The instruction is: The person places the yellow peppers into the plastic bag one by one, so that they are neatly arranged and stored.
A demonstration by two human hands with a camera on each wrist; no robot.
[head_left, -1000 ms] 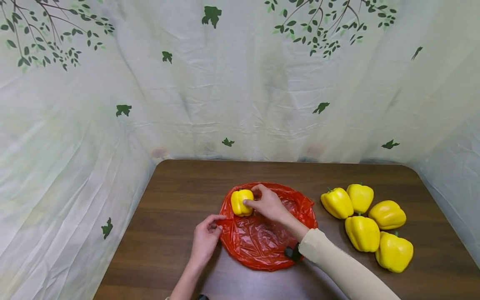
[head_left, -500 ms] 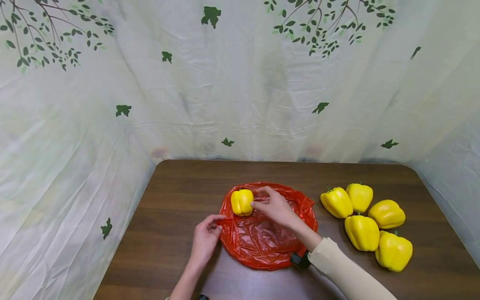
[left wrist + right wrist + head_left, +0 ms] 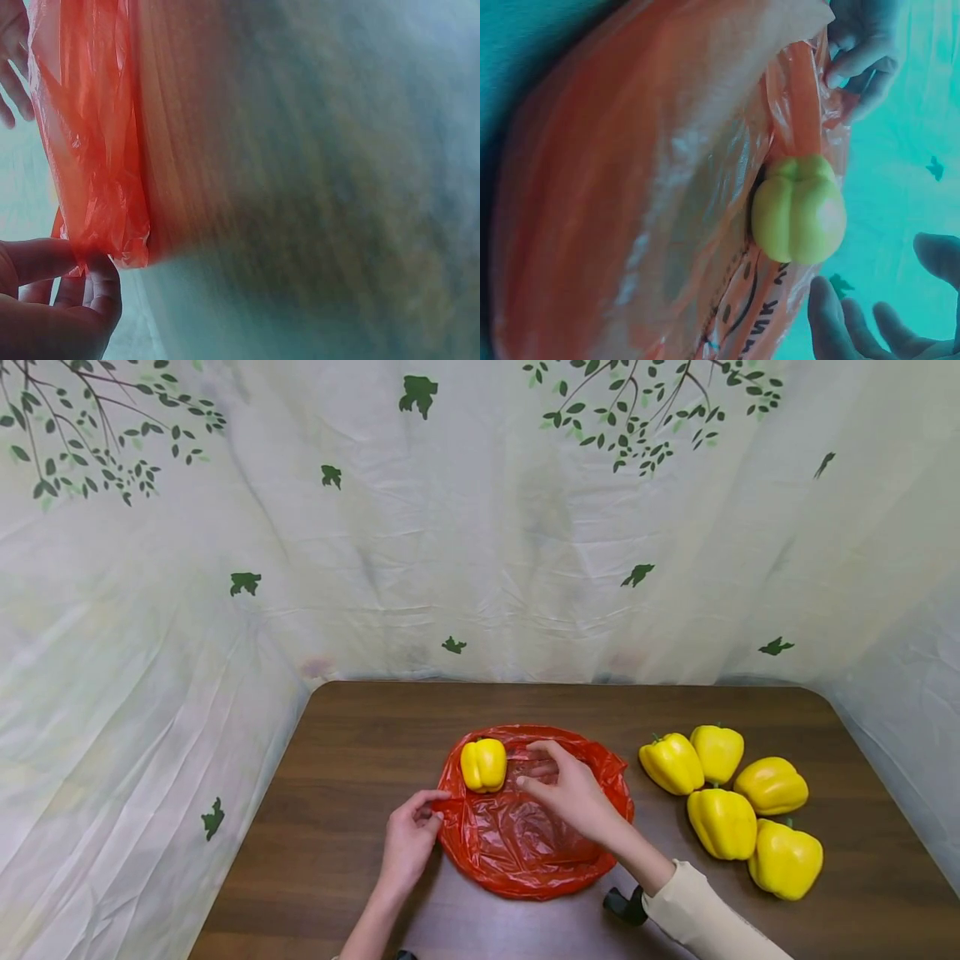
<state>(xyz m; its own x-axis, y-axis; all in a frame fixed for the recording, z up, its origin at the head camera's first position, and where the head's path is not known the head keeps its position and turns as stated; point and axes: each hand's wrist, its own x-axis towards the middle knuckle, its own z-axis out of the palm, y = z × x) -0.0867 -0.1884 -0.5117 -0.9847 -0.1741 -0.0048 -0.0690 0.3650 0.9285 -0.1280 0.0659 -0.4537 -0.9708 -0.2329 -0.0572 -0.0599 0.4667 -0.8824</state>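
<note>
A red plastic bag (image 3: 525,860) lies spread in a round, open shape on the table. Inside it, at the far left, rests one yellow bell pepper (image 3: 483,766). My left hand (image 3: 411,839) pinches the bag's left rim between thumb and fingers, which the left wrist view shows close up around the red film (image 3: 97,150). Over the middle of the bag, my right hand (image 3: 570,789) holds nothing; its thumb and fingers are spread, a short gap to the right of the pepper. Dark printed letters show on the bag in the right wrist view.
Several more yellow bell peppers (image 3: 722,824) stand in a cluster on the right of the brown wooden table (image 3: 360,727). A pale cloth backdrop (image 3: 480,527) with printed leaves hangs behind and at both sides. A black wrist camera (image 3: 625,906) sits under the right forearm.
My right hand has let go of the pepper in the bag and drawn back to the right, its fingers spreading. The left hand stays at the bag's rim.
</note>
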